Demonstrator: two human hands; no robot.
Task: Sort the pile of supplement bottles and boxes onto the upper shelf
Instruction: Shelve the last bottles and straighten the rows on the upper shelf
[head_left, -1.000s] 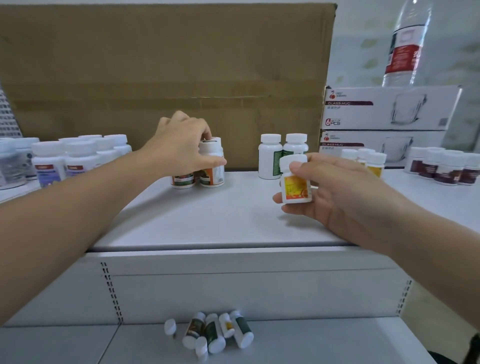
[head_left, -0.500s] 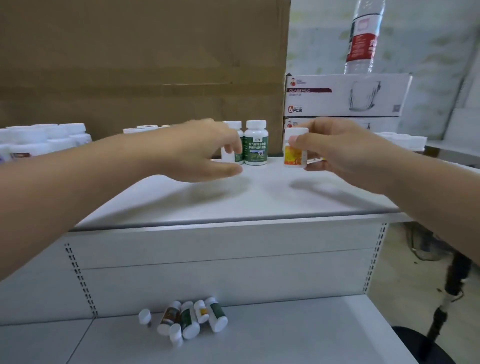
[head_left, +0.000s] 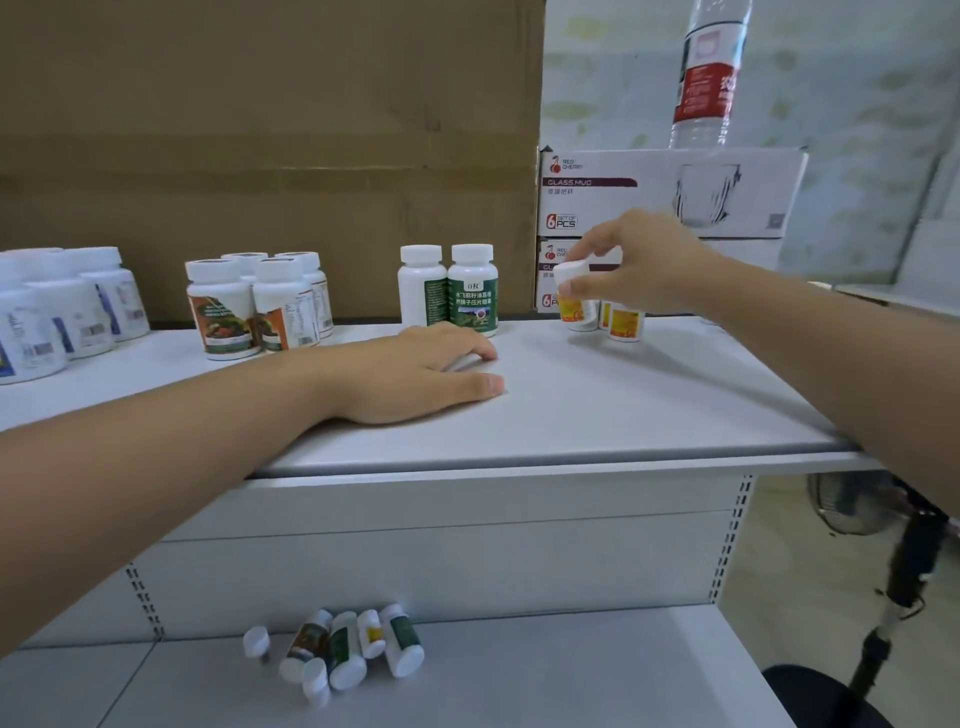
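The upper shelf (head_left: 597, 405) already carries bottles grouped by label: blue-and-white bottles (head_left: 67, 312) at far left, then orange-label bottles (head_left: 223, 312), green-label bottles (head_left: 472, 291), and yellow-label bottles (head_left: 626, 322) at right. The step in hand looks like placing. The right hand (head_left: 639, 265) has its fingers clamped on the cap of a yellow bottle (head_left: 574, 306), upright just beside its matching group; whether its base touches the shelf I cannot tell. The left hand (head_left: 415, 374) rests on the shelf, fingers relaxed, holding nothing. Next, I judge, comes letting go without knocking the neighbours, then reaching down to the small pile (head_left: 343, 649) lying on the lower shelf (head_left: 571, 675).
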